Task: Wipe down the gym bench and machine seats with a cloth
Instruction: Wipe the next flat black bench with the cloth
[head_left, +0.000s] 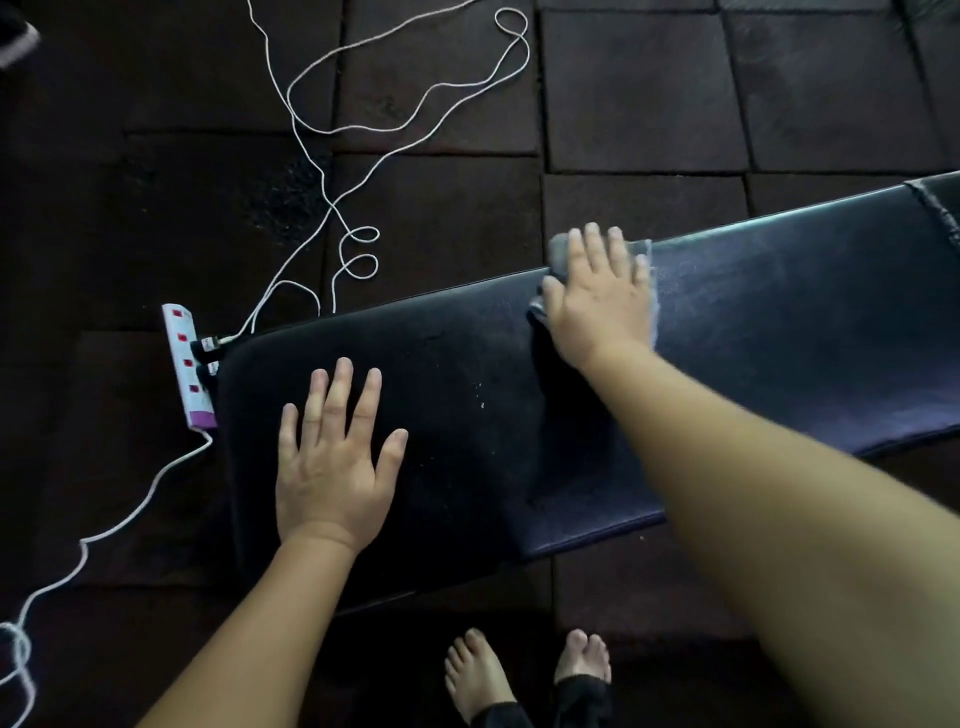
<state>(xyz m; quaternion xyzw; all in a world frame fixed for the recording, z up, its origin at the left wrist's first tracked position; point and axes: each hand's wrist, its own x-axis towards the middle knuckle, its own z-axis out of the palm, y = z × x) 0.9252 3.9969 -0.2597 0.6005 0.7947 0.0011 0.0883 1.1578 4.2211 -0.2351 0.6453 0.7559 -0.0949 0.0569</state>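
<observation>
a long bench (779, 322), padded in dark, smooth, faintly glossy vinyl with rounded corners, is set across matte square rubber floor tiles (639, 93). a soft, crumpled grey cloth (560, 248) is pressed onto the pad's far edge under the right hand (597, 306). no grip is closed round it: the fingers are spread straight, and cloth is exposed at 10 o'clock of the knuckles. the left hand (332, 462) is laid flat, fingers wide, at 8 o'clock of the cloth. a white power strip (188, 364) and thin looped cord (332, 206) are seen at 9 o'clock of the bench end.
</observation>
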